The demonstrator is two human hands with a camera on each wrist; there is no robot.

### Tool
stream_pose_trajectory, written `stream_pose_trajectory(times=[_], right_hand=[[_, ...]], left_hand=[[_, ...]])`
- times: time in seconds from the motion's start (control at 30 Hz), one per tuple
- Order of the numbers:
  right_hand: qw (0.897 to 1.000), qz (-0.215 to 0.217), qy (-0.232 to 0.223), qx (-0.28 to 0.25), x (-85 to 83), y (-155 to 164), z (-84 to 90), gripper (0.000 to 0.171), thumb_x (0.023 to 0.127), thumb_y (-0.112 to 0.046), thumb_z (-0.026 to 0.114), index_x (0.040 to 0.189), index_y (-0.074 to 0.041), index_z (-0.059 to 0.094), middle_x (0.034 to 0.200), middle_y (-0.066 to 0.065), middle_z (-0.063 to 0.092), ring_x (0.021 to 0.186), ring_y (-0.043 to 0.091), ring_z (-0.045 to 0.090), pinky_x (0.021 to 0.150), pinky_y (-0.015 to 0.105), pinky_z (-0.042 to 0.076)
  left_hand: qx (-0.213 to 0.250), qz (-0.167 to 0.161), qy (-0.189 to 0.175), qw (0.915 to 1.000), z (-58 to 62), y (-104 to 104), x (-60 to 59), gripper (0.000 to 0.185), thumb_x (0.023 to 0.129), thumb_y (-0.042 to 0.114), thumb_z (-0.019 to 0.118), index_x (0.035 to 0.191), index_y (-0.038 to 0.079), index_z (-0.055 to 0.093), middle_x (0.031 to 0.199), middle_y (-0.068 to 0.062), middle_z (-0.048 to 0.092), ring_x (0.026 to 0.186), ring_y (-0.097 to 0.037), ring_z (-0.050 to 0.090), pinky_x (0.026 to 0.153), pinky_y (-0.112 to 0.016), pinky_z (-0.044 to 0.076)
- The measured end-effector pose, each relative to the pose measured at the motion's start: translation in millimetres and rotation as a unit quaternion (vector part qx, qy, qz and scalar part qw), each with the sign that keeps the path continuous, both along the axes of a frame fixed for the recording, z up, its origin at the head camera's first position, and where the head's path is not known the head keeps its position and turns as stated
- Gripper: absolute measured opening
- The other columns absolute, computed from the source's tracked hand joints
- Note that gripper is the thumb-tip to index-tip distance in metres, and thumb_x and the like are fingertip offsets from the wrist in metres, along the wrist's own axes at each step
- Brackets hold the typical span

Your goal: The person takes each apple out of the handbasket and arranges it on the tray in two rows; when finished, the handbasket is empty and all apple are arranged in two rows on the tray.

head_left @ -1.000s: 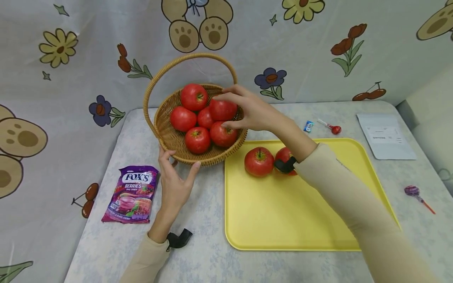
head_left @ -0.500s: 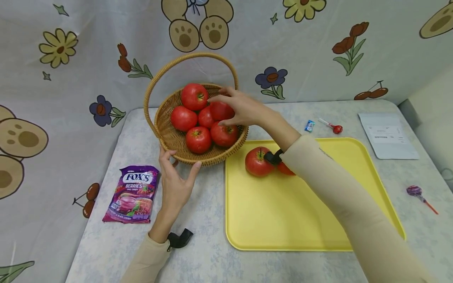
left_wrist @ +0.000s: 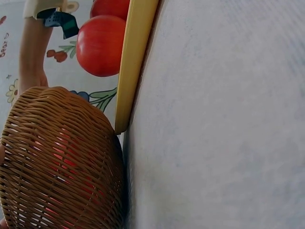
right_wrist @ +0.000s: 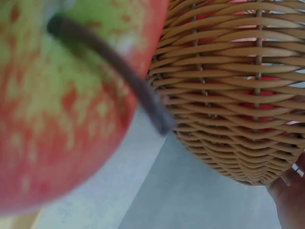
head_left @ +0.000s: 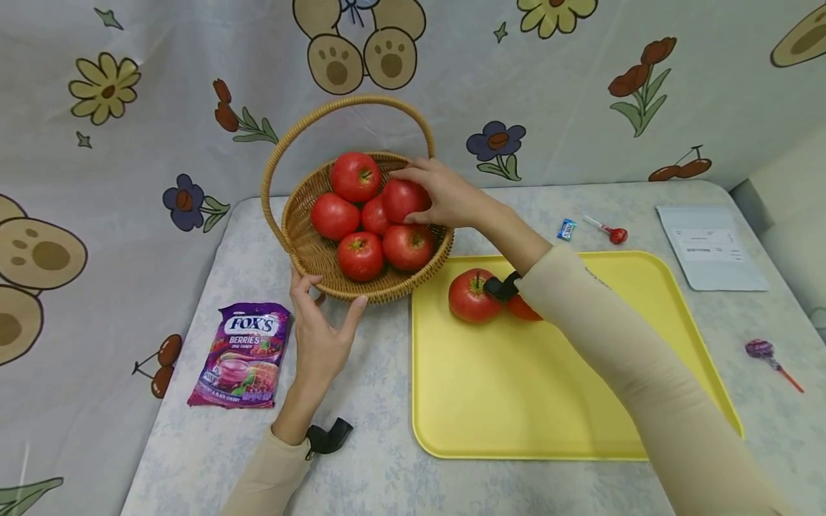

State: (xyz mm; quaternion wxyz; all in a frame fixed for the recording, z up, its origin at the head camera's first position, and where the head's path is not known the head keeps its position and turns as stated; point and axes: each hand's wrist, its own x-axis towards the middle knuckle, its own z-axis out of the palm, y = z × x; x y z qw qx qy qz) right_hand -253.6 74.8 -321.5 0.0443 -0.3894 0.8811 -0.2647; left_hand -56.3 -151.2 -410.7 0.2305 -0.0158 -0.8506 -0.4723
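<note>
In the head view, a wicker basket with a tall hooped handle holds several red apples. My right hand reaches over its right rim and grips an apple on top of the pile, thumb below and fingers above. My left hand holds the basket's near left side, thumb and fingers spread against the wicker. The left wrist view shows the woven wall up close. Filling the left of the right wrist view is a stemmed apple that sits on the tray.
A yellow tray lies right of the basket, with two apples at its far left; my right forearm partly covers one. A purple candy bag lies at left. Two lollipops, a small blue candy and a silver pouch lie at right.
My right hand has shifted slightly left, and its fingers and thumb have drawn in around the top apple, thumb moving up from the apple below. The left hand and basket keep their place.
</note>
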Motion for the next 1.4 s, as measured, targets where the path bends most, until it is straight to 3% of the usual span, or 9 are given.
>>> stream_pose_trajectory(times=[0.17, 0.53, 0.73, 0.93, 1.4], right_hand=[[0.999, 0.033, 0.024, -0.028, -0.5, -1.4, -0.5, 0.062, 0.08, -0.022, 0.082, 0.135, -0.013, 0.057, 0.132, 0.009, 0.055, 0.124, 0.027, 0.047, 0.108, 0.044, 0.037], [0.997, 0.062, -0.005, -0.04, 1.3, -5.8, -0.5, 0.056, 0.084, -0.023, 0.079, 0.134, -0.013, 0.054, 0.133, 0.006, 0.051, 0.124, 0.021, 0.048, 0.108, 0.039, 0.04], [0.997, 0.052, -0.031, -0.044, 1.4, -4.7, -1.3, 0.056, 0.085, -0.026, 0.078, 0.134, -0.017, 0.053, 0.139, 0.009, 0.044, 0.128, 0.024, 0.045, 0.109, 0.043, 0.039], [0.997, 0.055, -0.034, -0.043, 0.4, -5.2, -1.5, 0.054, 0.085, -0.03, 0.077, 0.132, -0.019, 0.052, 0.135, 0.007, 0.05, 0.124, 0.024, 0.048, 0.106, 0.043, 0.041], [0.993, 0.064, -0.062, -0.076, 0.2, -4.0, -3.3, 0.053, 0.082, -0.022, 0.08, 0.127, -0.019, 0.053, 0.133, 0.003, 0.047, 0.122, 0.018, 0.048, 0.103, 0.04, 0.044]], left_hand=[[0.001, 0.0, -0.001, 1.0, 0.4, -0.2, 0.5, 0.069, 0.086, 0.032, 0.076, 0.13, 0.003, 0.032, 0.164, -0.016, 0.003, 0.15, -0.028, 0.013, 0.101, -0.056, 0.045], [-0.005, 0.001, -0.002, 1.0, 0.8, -0.9, 0.2, 0.07, 0.086, 0.032, 0.076, 0.13, 0.002, 0.031, 0.164, -0.016, 0.004, 0.15, -0.028, 0.013, 0.101, -0.053, 0.045], [-0.003, 0.0, -0.001, 1.0, 1.1, -0.7, 0.3, 0.07, 0.086, 0.032, 0.076, 0.129, 0.001, 0.031, 0.164, -0.015, 0.004, 0.15, -0.028, 0.014, 0.101, -0.053, 0.045], [-0.002, 0.003, -0.003, 1.0, 2.0, -0.6, 0.8, 0.069, 0.085, 0.032, 0.077, 0.129, 0.003, 0.032, 0.164, -0.015, 0.004, 0.15, -0.028, 0.014, 0.101, -0.054, 0.045], [0.004, 0.003, -0.01, 0.9999, 0.9, 0.5, 1.2, 0.067, 0.086, 0.032, 0.075, 0.13, 0.004, 0.032, 0.164, -0.015, 0.005, 0.15, -0.026, 0.014, 0.101, -0.052, 0.045]])
